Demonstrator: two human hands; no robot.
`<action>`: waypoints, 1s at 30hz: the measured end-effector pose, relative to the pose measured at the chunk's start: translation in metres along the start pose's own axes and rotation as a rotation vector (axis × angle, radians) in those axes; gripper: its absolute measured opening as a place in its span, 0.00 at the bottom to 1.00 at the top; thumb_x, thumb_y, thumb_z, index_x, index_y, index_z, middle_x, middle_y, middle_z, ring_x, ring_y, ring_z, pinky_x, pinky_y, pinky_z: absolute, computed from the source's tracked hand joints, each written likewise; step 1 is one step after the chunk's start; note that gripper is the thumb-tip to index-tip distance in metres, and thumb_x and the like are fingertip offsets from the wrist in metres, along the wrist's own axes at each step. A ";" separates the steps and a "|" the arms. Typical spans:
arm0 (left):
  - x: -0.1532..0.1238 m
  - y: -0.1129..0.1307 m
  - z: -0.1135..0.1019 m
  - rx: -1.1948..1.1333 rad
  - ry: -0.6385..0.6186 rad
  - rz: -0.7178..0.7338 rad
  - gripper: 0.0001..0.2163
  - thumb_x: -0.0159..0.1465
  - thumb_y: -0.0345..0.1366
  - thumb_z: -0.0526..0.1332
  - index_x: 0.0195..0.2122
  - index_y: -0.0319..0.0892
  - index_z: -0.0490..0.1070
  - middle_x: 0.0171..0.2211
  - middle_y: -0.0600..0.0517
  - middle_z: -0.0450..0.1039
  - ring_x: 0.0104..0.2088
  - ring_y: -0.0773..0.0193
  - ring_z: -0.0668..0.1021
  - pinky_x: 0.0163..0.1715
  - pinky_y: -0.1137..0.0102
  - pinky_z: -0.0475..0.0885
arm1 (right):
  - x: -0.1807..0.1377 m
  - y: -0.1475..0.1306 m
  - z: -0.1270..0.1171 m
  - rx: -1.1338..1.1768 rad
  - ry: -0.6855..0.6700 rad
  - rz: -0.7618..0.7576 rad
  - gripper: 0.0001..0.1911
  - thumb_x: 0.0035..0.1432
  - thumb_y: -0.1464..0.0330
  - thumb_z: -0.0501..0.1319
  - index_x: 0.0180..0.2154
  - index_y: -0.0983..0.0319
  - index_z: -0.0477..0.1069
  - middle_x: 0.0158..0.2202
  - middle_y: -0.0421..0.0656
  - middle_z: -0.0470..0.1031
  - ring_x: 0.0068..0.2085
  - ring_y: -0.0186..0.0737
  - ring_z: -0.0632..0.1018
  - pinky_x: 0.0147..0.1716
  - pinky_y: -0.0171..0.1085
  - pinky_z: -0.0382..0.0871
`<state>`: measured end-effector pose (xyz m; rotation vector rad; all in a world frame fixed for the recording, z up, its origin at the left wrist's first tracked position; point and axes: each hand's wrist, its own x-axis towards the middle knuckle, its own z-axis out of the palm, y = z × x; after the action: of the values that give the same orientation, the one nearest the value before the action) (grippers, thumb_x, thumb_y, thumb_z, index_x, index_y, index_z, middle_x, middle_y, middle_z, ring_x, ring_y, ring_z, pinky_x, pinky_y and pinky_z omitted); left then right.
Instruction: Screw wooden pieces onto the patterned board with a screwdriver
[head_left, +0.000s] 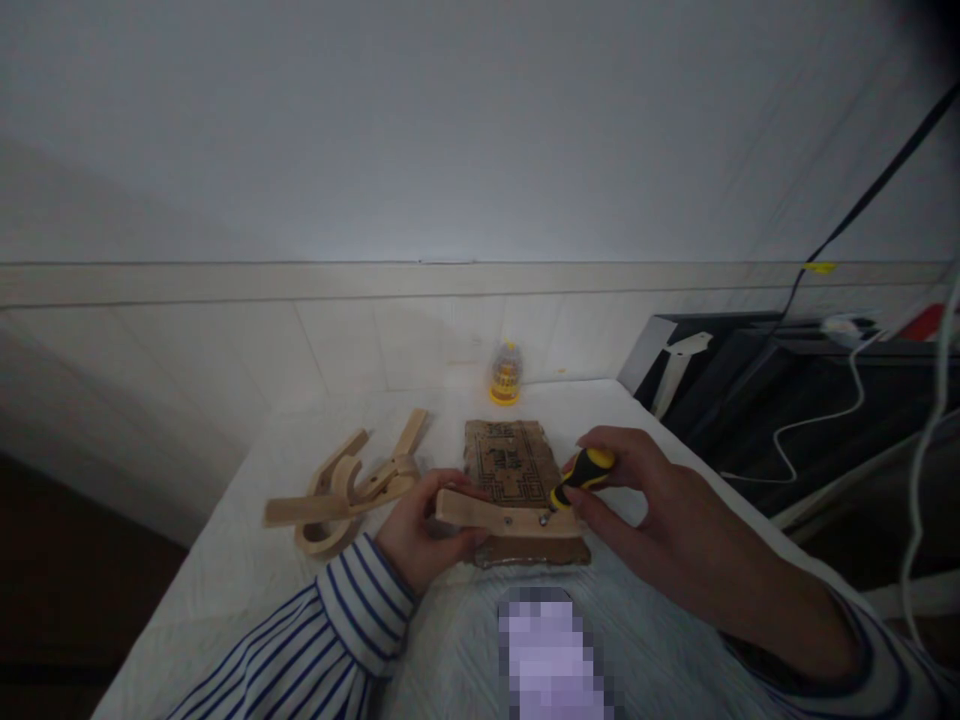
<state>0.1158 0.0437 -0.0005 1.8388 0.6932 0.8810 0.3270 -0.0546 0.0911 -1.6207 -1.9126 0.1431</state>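
My left hand (pixel 431 525) is closed around the left end of a pale wooden bar (pixel 487 515), which lies across a flat piece of printed brown cardboard (pixel 510 460). Two small dark screws or screw holes show on the bar's front face. Between the thumb and fingers of my right hand (pixel 637 490) is a short yellow-and-black screwdriver (pixel 583 472), tilted down to the left. Its tip meets the bar at the right-hand screw spot. The bar's right end is partly hidden near my right hand.
Several curved and straight wooden pieces (pixel 360 485) lie at the left of the white-covered table (pixel 232 510). A clear-topped yellow container (pixel 506 375) stands at the back by the wall. A pixelated phone-shaped object (pixel 551 655) is in front. Dark panels (pixel 735 390) and white cables (pixel 915 470) are beyond the right edge.
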 end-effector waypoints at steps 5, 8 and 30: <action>-0.002 0.004 -0.002 0.149 0.014 0.077 0.12 0.53 0.33 0.63 0.39 0.42 0.66 0.37 0.51 0.73 0.40 0.60 0.74 0.41 0.62 0.69 | 0.001 -0.001 -0.002 -0.015 -0.039 0.000 0.15 0.59 0.66 0.53 0.48 0.57 0.56 0.38 0.44 0.74 0.37 0.41 0.78 0.32 0.36 0.72; -0.003 0.003 -0.004 0.176 -0.025 0.060 0.11 0.56 0.33 0.61 0.40 0.43 0.65 0.38 0.51 0.73 0.40 0.60 0.74 0.41 0.62 0.69 | 0.003 -0.003 -0.005 -0.031 -0.066 0.000 0.14 0.59 0.67 0.52 0.48 0.58 0.55 0.37 0.43 0.74 0.35 0.40 0.78 0.31 0.36 0.71; -0.004 0.005 -0.002 0.175 -0.027 0.021 0.10 0.57 0.35 0.60 0.39 0.43 0.64 0.38 0.51 0.73 0.40 0.59 0.75 0.41 0.62 0.69 | 0.006 -0.001 -0.007 -0.139 -0.088 -0.053 0.12 0.59 0.67 0.53 0.45 0.58 0.56 0.31 0.40 0.75 0.28 0.37 0.77 0.23 0.32 0.67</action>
<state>0.1117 0.0396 0.0034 2.0130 0.7552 0.8295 0.3294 -0.0517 0.0990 -1.6770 -2.0709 0.0623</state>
